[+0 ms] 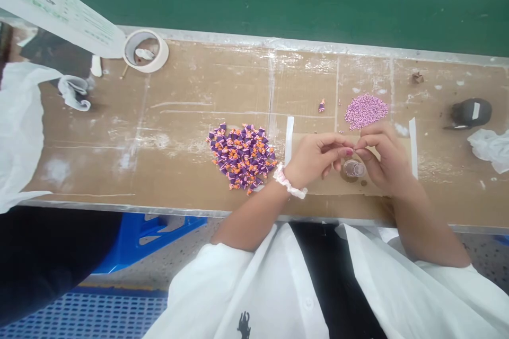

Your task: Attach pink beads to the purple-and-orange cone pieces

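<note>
My left hand [318, 156] and my right hand [380, 156] meet with fingertips pinched close together over the worktable. Whatever lies between the fingertips is too small to name. Just below them stands a small clear cup [353, 168] on a brown sheet [318, 186] held by white tape strips. Beyond my right hand is a heap of small pink-purple pieces [366, 110]. One purple figurine with orange and pink parts [322, 105] lies alone past my left hand. A pile of similar purple-and-orange figurines [242, 158] sits left of my left wrist.
A roll of white tape [146, 51] stands at the back left beside a white printed sign [63, 10]. White plastic [19, 132] covers the left end. A black object [471, 113] and crumpled white plastic [493, 148] lie at the right. A blue stool [147, 235] is below the table edge.
</note>
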The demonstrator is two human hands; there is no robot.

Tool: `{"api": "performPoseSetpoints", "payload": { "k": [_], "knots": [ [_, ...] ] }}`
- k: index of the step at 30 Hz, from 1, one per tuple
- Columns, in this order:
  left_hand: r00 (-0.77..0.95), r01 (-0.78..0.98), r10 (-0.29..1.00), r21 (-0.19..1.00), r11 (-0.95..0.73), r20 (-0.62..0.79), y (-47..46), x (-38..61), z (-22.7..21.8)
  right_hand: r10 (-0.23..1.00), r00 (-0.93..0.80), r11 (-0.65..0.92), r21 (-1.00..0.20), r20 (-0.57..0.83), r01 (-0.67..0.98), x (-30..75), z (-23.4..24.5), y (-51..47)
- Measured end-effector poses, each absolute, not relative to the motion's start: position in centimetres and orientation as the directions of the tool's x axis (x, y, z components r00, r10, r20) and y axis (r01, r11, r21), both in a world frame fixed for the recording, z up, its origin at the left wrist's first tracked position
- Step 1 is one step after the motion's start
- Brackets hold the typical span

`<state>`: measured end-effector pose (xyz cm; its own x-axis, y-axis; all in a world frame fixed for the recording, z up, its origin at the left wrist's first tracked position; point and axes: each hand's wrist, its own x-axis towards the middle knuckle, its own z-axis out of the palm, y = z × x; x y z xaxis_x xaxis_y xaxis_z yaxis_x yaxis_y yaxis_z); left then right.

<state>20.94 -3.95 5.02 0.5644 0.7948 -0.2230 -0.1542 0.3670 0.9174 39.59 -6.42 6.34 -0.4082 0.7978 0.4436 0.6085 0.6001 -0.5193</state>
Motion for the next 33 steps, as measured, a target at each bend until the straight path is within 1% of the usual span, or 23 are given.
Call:
{"api": "performPoseSetpoints", "payload": {
  "k": [2,5,7,9,11,13,16,19,23,26,30,33],
  "knots": [
    [0.591,-0.183,0.772,0.892,0.413,-0.236,-4.0,20.9,5.2,0.75,-0.428,0.64,-0.39,0.505,0.662,39.4,6.6,-6.6],
    [0.612,-0.178,0.75,0.88,0.44,-0.251,-4.0,20.8,5.4,0.702,-0.443,0.641,-0.225,0.557,0.734,39.2,6.9,-6.9],
    [0.621,-0.173,0.742,0.88,0.442,-0.251,-4.0,20.7,5.4,0.687,-0.462,0.637,-0.159,0.561,0.754,39.2,7.1,-7.1],
    [0.634,-0.179,0.733,0.874,0.451,-0.248,-4.0,20.7,5.4,0.681,-0.486,0.643,-0.13,0.547,0.755,39.3,7.3,-7.2],
    [0.662,-0.195,0.712,0.862,0.467,-0.236,-3.8,20.6,5.4,0.681,-0.494,0.657,-0.154,0.541,0.738,39.5,7.5,-7.2],
    [0.693,-0.223,0.688,0.844,0.488,-0.215,-3.8,20.7,5.4,0.682,-0.481,0.677,-0.227,0.551,0.7,39.5,7.6,-7.2],
    [0.716,-0.285,0.674,0.804,0.521,-0.183,-4.0,20.9,5.5,0.712,-0.392,0.664,-0.378,0.582,0.645,39.5,7.6,-7.2],
    [0.706,-0.345,0.689,0.769,0.538,-0.165,-4.5,21.3,5.6,0.74,-0.291,0.625,-0.46,0.606,0.63,39.5,7.4,-7.3],
    [0.668,-0.398,0.731,0.763,0.509,-0.14,-5.0,21.7,5.6,0.743,-0.289,0.626,-0.474,0.604,0.62,39.4,7.4,-7.3],
    [0.641,-0.393,0.76,0.803,0.447,-0.108,-5.3,21.9,5.2,0.715,-0.306,0.656,-0.453,0.628,0.603,39.3,7.5,-7.2],
    [0.594,-0.286,0.801,0.914,0.288,-0.066,-5.4,22.0,4.5,0.723,-0.322,0.651,-0.448,0.611,0.612,39.3,7.5,-7.1],
    [0.545,-0.189,0.838,0.976,0.109,0.012,-5.5,22.0,4.3,0.731,-0.338,0.644,-0.435,0.593,0.629,39.3,7.7,-7.1]
  ]
}}
